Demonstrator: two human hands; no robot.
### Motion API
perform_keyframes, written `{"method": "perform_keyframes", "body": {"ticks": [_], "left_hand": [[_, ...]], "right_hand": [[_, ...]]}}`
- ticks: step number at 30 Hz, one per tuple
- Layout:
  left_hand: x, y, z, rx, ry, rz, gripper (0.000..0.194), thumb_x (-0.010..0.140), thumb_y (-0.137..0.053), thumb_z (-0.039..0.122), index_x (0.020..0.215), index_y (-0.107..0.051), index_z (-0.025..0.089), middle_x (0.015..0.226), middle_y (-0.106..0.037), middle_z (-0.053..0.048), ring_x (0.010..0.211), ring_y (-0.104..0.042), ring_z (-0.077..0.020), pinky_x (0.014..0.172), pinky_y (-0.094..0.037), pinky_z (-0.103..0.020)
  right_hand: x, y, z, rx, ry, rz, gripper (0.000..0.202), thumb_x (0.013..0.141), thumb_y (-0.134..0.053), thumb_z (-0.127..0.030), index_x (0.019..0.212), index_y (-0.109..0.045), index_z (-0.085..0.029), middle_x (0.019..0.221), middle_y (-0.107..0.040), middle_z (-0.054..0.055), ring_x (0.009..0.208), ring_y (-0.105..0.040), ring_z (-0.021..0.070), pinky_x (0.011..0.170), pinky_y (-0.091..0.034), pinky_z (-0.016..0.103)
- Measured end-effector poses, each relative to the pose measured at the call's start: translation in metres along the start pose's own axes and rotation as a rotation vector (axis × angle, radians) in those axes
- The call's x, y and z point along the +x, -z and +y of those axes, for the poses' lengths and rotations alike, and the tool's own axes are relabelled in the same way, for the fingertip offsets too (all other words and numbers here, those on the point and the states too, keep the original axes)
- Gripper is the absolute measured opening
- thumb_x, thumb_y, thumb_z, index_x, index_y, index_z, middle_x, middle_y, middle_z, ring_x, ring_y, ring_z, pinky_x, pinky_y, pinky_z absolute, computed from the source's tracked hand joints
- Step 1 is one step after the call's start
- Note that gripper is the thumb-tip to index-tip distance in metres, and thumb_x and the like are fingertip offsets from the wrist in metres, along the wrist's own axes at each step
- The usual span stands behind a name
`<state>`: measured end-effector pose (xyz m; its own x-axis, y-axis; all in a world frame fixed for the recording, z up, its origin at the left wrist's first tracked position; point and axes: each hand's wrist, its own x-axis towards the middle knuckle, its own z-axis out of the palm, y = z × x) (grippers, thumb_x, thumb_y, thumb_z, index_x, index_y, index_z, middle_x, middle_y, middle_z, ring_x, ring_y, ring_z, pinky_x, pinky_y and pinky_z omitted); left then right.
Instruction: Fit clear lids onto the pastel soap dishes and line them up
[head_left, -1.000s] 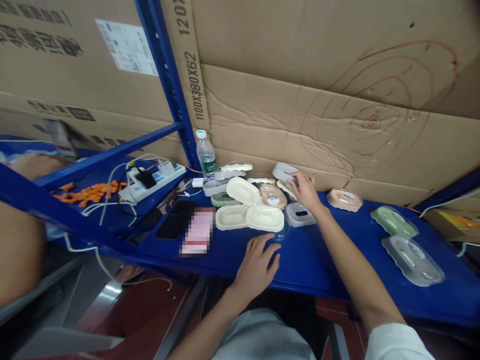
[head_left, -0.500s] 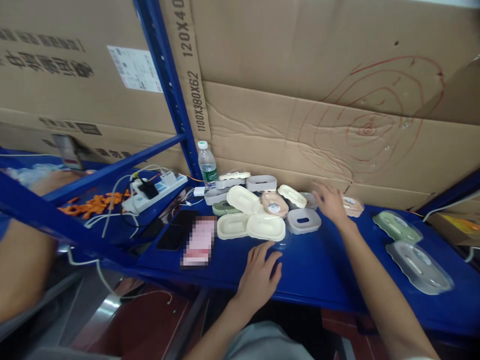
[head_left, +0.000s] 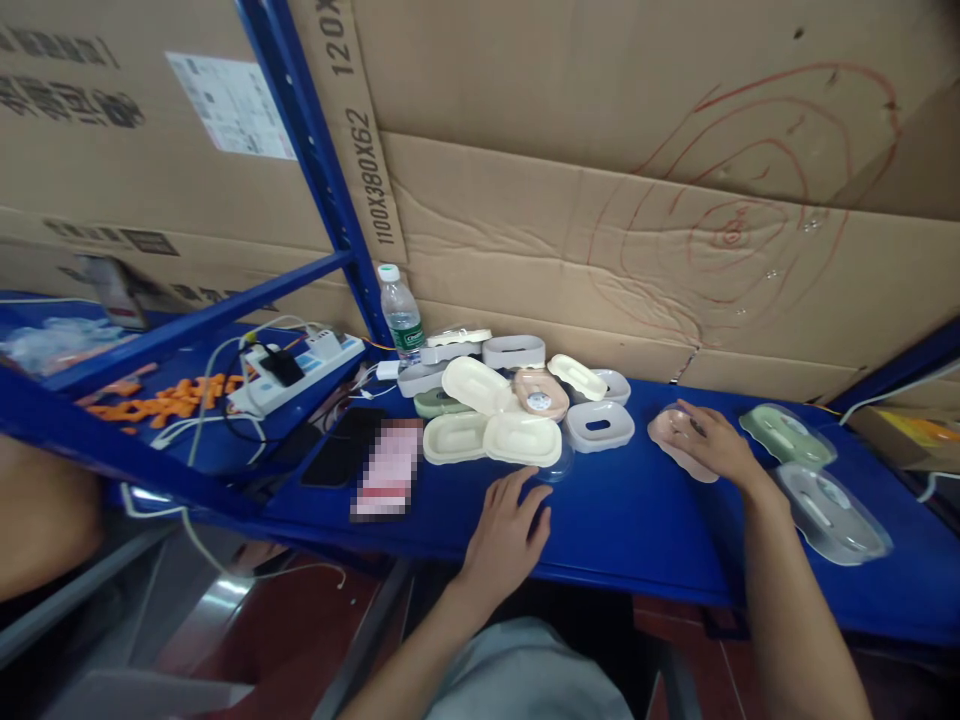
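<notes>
The pink dish (head_left: 666, 432), probably light, stiff and slick, is best gripped by its long sides; right hand (head_left: 718, 442) overlies it, closure indeterminable, left hand (head_left: 504, 530) fingers loosely spread.

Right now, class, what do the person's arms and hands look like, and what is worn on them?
The left hand and right hand are ungloved, with no ring or watch visible. The forearms are bare as far as they show, no sleeve in view. Pale grey-blue clothing shows at the bottom.
</notes>
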<state>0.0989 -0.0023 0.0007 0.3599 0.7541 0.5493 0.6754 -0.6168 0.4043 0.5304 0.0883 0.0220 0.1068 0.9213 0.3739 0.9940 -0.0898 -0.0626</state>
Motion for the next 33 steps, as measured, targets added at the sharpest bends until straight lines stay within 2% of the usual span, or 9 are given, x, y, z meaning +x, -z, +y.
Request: {"method": "perform_keyframes", "body": {"ticks": [2, 5, 10, 15, 20, 23, 26, 28, 33], "left_hand": [[0.0, 0.0, 0.0, 0.0, 0.0, -0.006, 0.027, 0.102, -0.058, 0.017, 0.127, -0.067, 0.023, 0.14, -0.063, -0.012, 0.126, -0.063, -0.0284, 0.107, -0.055, -0.049], [0.001, -0.001, 0.001, 0.01, -0.009, -0.015, 0.028, 0.102, -0.058, 0.017, 0.128, -0.066, 0.023, 0.14, -0.063, -0.012, 0.127, -0.063, -0.0288, 0.107, -0.055, -0.05], [-0.001, -0.002, 0.001, 0.005, 0.001, -0.003, 0.029, 0.101, -0.058, 0.016, 0.128, -0.066, 0.024, 0.142, -0.062, -0.012, 0.129, -0.062, -0.0296, 0.108, -0.056, -0.052], [-0.003, 0.0, -0.001, -0.034, 0.019, 0.002, 0.033, 0.101, -0.059, 0.017, 0.133, -0.064, 0.025, 0.142, -0.062, -0.012, 0.126, -0.063, -0.0291, 0.107, -0.057, -0.051], [-0.004, 0.001, -0.002, -0.079, 0.042, -0.001, 0.038, 0.101, -0.059, 0.018, 0.138, -0.062, 0.026, 0.142, -0.063, -0.012, 0.126, -0.064, -0.0285, 0.107, -0.058, -0.05], [-0.004, 0.001, -0.004, -0.109, 0.044, 0.013, 0.038, 0.101, -0.059, 0.019, 0.138, -0.062, 0.026, 0.142, -0.063, -0.011, 0.126, -0.064, -0.0284, 0.107, -0.057, -0.05], [-0.004, -0.001, -0.005, -0.125, 0.051, 0.031, 0.042, 0.102, -0.058, 0.02, 0.143, -0.058, 0.026, 0.142, -0.064, -0.012, 0.128, -0.064, -0.0285, 0.107, -0.057, -0.05], [-0.004, -0.002, -0.005, -0.117, 0.046, 0.034, 0.044, 0.102, -0.058, 0.02, 0.146, -0.056, 0.026, 0.142, -0.064, -0.012, 0.128, -0.064, -0.0286, 0.107, -0.057, -0.05], [-0.002, -0.002, -0.003, -0.075, 0.027, 0.009, 0.043, 0.102, -0.058, 0.02, 0.145, -0.057, 0.026, 0.142, -0.064, -0.012, 0.127, -0.064, -0.029, 0.108, -0.055, -0.05]], "right_hand": [[0.003, 0.012, -0.021, 0.077, 0.031, 0.042, 0.078, 0.093, -0.057, -0.075, 0.156, -0.053, -0.029, 0.145, -0.064, 0.015, 0.128, -0.065, 0.0343, 0.102, -0.055, 0.05], [0.013, 0.032, -0.09, 0.219, 0.266, 0.097, 0.08, 0.095, -0.06, -0.072, 0.162, -0.046, -0.03, 0.16, -0.053, 0.017, 0.141, -0.056, 0.0393, 0.111, -0.049, 0.058], [0.051, 0.037, -0.217, 0.313, 0.701, -0.102, 0.077, 0.098, -0.068, -0.059, 0.165, -0.04, -0.035, 0.171, -0.041, 0.013, 0.157, -0.038, 0.0382, 0.123, -0.034, 0.063], [0.073, 0.033, -0.259, 0.294, 0.737, -0.202, 0.076, 0.099, -0.07, -0.049, 0.166, -0.038, -0.032, 0.175, -0.032, 0.015, 0.162, -0.029, 0.0352, 0.128, -0.021, 0.067], [0.044, 0.043, -0.212, 0.301, 0.63, -0.108, 0.068, 0.106, -0.052, -0.057, 0.168, -0.033, -0.035, 0.175, -0.034, 0.011, 0.163, -0.03, 0.0325, 0.128, -0.026, 0.062], [0.003, 0.033, -0.137, 0.191, 0.383, -0.022, 0.065, 0.107, -0.045, -0.061, 0.164, -0.042, -0.032, 0.171, -0.041, 0.013, 0.158, -0.038, 0.0356, 0.124, -0.034, 0.061], [-0.054, 0.012, -0.057, 0.042, -0.04, 0.061, 0.076, 0.096, -0.05, -0.077, 0.157, -0.053, -0.032, 0.16, -0.053, 0.016, 0.146, -0.051, 0.0445, 0.112, -0.046, 0.068], [-0.09, 0.001, -0.021, 0.084, -0.103, 0.012, 0.07, 0.096, -0.051, -0.076, 0.151, -0.059, -0.035, 0.15, -0.06, 0.013, 0.132, -0.063, 0.0394, 0.102, -0.056, 0.057], [-0.121, 0.006, -0.017, 0.278, -0.103, 0.11, 0.063, 0.098, -0.053, -0.073, 0.139, -0.069, -0.028, 0.134, -0.067, 0.012, 0.118, -0.071, 0.0321, 0.098, -0.059, 0.044]]}}
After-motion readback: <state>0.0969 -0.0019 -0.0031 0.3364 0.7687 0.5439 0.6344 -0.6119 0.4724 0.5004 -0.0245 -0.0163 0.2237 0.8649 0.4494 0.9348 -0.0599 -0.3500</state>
